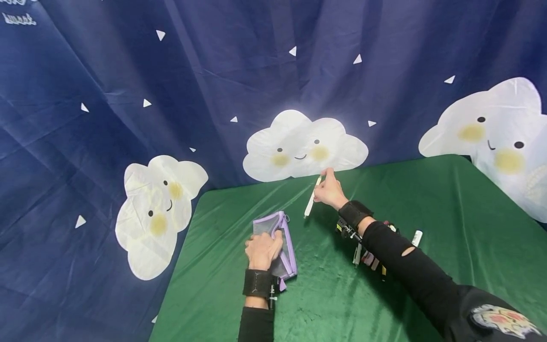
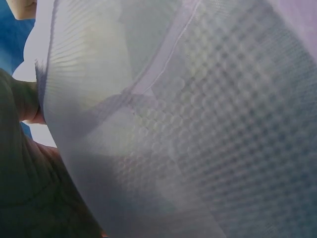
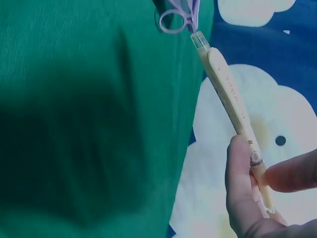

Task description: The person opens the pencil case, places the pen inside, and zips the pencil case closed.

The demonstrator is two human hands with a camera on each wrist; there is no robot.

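A grey mesh pencil case [image 1: 291, 251] with lilac zip edging sits on the green cloth, and my left hand [image 1: 262, 249] grips it near its left side. The mesh [image 2: 198, 124] fills most of the left wrist view, with part of the hand dark along the left edge. Farther forward and to the right, my right hand [image 1: 329, 191] holds a slim white pen [image 1: 309, 205] above the cloth. In the right wrist view thumb and fingers pinch the cream-white pen [image 3: 230, 94] toward one end. Its clear end points at the case's lilac loop [image 3: 172, 22].
Under my right forearm lies a cluster of pens and small stationery [image 1: 369, 259], partly hidden by the sleeve. A white stick-shaped item [image 1: 417, 237] lies just right of the arm. Behind the green cloth [image 1: 213, 266] hangs a dark blue curtain [image 1: 239, 57] with smiling clouds.
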